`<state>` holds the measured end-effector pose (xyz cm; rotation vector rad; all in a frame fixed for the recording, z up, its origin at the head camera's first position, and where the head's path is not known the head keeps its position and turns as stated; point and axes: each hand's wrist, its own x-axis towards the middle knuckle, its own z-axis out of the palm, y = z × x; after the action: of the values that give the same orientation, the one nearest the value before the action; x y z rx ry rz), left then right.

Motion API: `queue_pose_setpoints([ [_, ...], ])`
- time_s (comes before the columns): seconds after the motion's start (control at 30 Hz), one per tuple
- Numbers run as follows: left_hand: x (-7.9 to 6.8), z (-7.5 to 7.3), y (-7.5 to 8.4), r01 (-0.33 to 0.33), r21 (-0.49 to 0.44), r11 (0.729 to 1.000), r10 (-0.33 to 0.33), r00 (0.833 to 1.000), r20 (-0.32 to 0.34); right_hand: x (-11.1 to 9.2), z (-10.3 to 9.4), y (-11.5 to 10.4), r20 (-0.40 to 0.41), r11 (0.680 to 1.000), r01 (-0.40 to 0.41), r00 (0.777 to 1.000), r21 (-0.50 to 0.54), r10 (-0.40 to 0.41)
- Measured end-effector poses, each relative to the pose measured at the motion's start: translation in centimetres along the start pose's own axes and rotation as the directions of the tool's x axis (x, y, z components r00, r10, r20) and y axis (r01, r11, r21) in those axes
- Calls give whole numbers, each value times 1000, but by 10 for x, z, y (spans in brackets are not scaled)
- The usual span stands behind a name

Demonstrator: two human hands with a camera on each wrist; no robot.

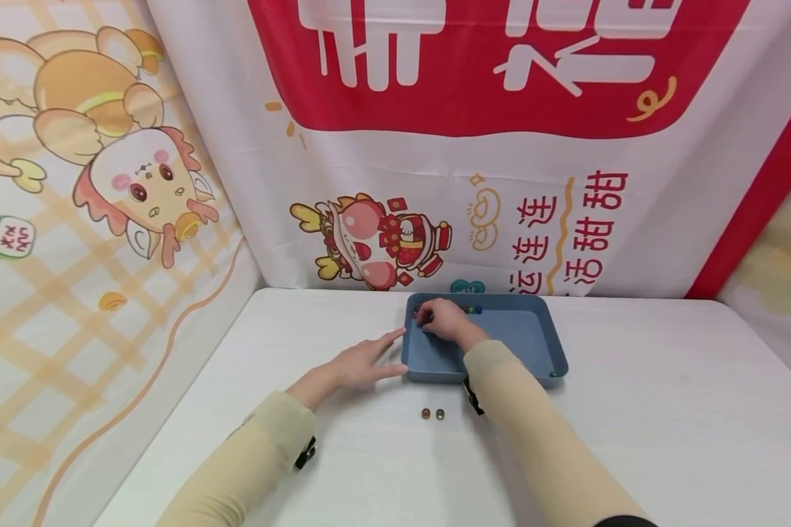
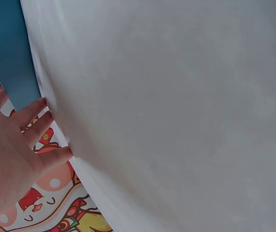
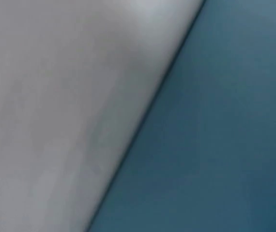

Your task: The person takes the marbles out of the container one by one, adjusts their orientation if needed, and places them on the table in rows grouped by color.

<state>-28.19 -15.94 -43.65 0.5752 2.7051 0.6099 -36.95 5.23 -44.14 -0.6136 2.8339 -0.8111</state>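
Glass marbles point(image 1: 479, 310), blue and green among them, along the far wall inside a shallow blue-gray tray point(image 1: 510, 338); green marble point(image 1: 554, 375) in near right corner. Right hand point(image 1: 447, 320) down in far left corner of tray, fingers curled, tips close together at dark marbles point(image 1: 428, 318), partly hidden; cannot tell whether pinching one. Left hand point(image 1: 362, 364) unclenched, thumb and fingers spread wide, tips at tray's left wall. In front of tray, on white table point(image 1: 633, 395): reddish-brown marble point(image 1: 425, 413) just beside greenish marble point(image 1: 440, 414). Behind: printed cloth backdrop point(image 1: 461, 165).
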Motion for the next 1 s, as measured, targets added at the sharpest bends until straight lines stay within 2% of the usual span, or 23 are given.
queue_pose_setpoints([
  [0.5,1,2,0,-5,-4,1000,5,1000,-5,-8,-17,1,-15,999,-11,1000,39,12],
  [0.83,-1,1,-1,1,-29,1000,-1,1000,-6,-15,-39,3,-34,999,28,999,45,-27],
  [1.0,0,2,-1,-5,-24,1000,5,1000,-6,-21,-51,3,-28,996,79,997,48,-78],
])
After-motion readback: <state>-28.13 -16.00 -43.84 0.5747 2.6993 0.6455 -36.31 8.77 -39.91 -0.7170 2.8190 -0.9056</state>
